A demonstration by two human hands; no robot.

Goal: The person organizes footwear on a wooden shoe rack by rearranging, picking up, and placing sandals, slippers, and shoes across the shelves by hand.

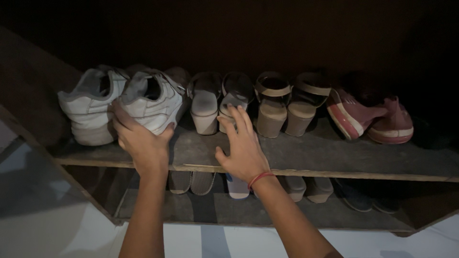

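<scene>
My left hand (pixel 141 143) grips the toe of a white sneaker (pixel 153 98) on the upper shelf (pixel 334 153) of a dark wooden shoe rack. Its twin white sneaker (pixel 88 107) stands just to the left, touching it. My right hand (pixel 243 145), with a red thread at the wrist, hovers open over the shelf, fingers spread, its fingertips at the toe of a pale wedge sandal (pixel 233 98). A second pale wedge sandal (pixel 204 102) stands between that one and the held sneaker.
Further right on the upper shelf stand two tan strapped wedge sandals (pixel 287 102) and a pair of pink shoes (pixel 373 117). The lower shelf (pixel 191 210) holds several slippers and shoes, mostly hidden. A pale floor (pixel 38 210) lies in front.
</scene>
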